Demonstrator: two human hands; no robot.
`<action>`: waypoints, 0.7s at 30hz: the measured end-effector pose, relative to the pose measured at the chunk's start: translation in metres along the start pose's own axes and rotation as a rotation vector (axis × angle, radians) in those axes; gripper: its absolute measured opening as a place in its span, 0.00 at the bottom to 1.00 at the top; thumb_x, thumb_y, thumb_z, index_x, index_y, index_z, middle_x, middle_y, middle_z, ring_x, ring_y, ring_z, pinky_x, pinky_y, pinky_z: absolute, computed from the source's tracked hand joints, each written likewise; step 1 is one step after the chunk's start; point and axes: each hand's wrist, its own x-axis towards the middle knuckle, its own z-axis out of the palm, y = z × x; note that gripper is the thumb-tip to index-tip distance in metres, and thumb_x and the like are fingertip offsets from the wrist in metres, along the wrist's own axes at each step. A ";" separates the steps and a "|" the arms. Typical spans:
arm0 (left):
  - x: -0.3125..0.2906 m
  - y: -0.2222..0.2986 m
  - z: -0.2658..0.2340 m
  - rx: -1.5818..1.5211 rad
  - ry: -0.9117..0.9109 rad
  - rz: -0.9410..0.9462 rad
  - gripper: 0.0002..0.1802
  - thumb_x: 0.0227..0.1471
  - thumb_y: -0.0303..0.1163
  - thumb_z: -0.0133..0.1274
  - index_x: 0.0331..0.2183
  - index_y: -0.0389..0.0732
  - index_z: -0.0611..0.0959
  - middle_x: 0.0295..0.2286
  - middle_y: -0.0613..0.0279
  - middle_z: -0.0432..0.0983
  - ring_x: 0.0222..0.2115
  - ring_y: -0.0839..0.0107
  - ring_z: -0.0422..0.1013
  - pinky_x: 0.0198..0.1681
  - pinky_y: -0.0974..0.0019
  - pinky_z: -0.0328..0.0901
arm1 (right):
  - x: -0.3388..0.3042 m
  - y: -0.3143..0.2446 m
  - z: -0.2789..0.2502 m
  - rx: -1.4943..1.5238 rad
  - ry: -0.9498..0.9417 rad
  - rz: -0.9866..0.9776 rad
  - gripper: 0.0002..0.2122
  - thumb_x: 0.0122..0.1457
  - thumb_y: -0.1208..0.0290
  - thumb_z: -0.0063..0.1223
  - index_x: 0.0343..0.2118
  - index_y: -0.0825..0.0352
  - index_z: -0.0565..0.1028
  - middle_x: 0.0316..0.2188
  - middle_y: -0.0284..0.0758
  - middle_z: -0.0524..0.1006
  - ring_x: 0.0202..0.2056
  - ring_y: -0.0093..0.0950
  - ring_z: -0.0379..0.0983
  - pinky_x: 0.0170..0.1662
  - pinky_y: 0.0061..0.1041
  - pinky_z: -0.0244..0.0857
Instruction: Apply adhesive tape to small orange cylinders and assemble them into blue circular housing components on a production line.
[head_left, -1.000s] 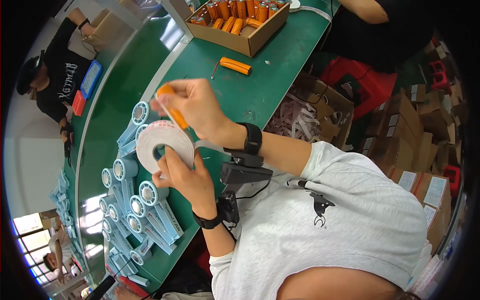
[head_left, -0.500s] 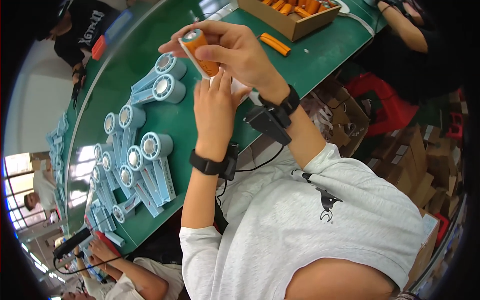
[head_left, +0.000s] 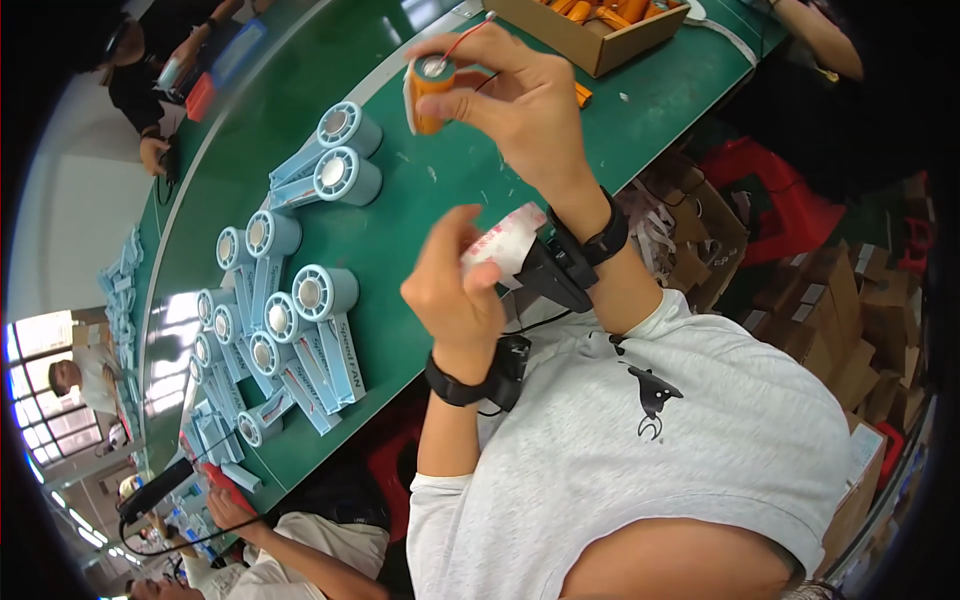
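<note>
An orange cylindrical battery (head_left: 431, 97) is gripped between the thumb and fingers of my right hand (head_left: 525, 105), raised over the table. A white strip (head_left: 410, 98) lies along its side, and a red wire (head_left: 468, 36) rises from its pale end. Lower and nearer my body, my left hand (head_left: 452, 285) is curled around the edge of a white piece with pink print (head_left: 507, 243), which looks like a strip or roll of tape. Part of that piece is hidden by my fingers. Light-blue handheld fans (head_left: 327, 292) lie grouped to the left of my hands.
A cardboard box (head_left: 590, 42) of orange batteries stands at the far side of the green table (head_left: 420, 200), with another battery (head_left: 583, 95) beside it. Co-workers sit along the table. Cartons (head_left: 800, 330) and a red stool (head_left: 765, 195) stand on the floor at right.
My left hand has dropped away from the battery towards my body, and the white piece with pink print now shows beside it. My right hand has shifted right, still holding the battery, now more upright.
</note>
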 end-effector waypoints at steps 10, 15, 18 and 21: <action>0.011 -0.021 -0.010 0.482 -0.618 0.199 0.28 0.50 0.43 0.48 0.50 0.40 0.66 0.44 0.53 0.62 0.46 0.56 0.59 0.49 0.53 0.51 | -0.007 -0.063 -0.037 0.409 0.063 0.103 0.31 0.56 0.78 0.47 0.59 0.69 0.43 0.47 0.45 0.68 0.42 0.34 0.71 0.43 0.23 0.67; 0.042 -0.026 -0.107 0.883 -0.737 0.180 0.37 0.35 0.14 0.47 0.52 0.46 0.65 0.51 0.58 0.58 0.55 0.52 0.50 0.56 0.54 0.48 | -0.021 -0.062 -0.045 -0.222 -0.007 -0.025 0.12 0.42 0.88 0.56 0.34 0.73 0.75 0.37 0.38 0.74 0.37 0.25 0.71 0.40 0.20 0.67; 0.051 -0.056 -0.145 0.908 -0.959 0.136 0.35 0.35 0.13 0.48 0.49 0.46 0.68 0.50 0.60 0.60 0.54 0.52 0.51 0.55 0.56 0.51 | -0.027 -0.059 -0.035 -0.195 -0.146 -0.024 0.12 0.42 0.87 0.57 0.33 0.73 0.75 0.36 0.38 0.74 0.38 0.26 0.71 0.40 0.21 0.67; 0.065 -0.053 -0.140 0.643 -1.158 -0.111 0.32 0.35 0.14 0.49 0.46 0.45 0.70 0.48 0.59 0.63 0.52 0.53 0.55 0.52 0.58 0.55 | -0.033 -0.059 -0.021 -0.159 -0.184 0.065 0.12 0.41 0.86 0.58 0.32 0.73 0.75 0.34 0.37 0.75 0.37 0.25 0.71 0.40 0.21 0.67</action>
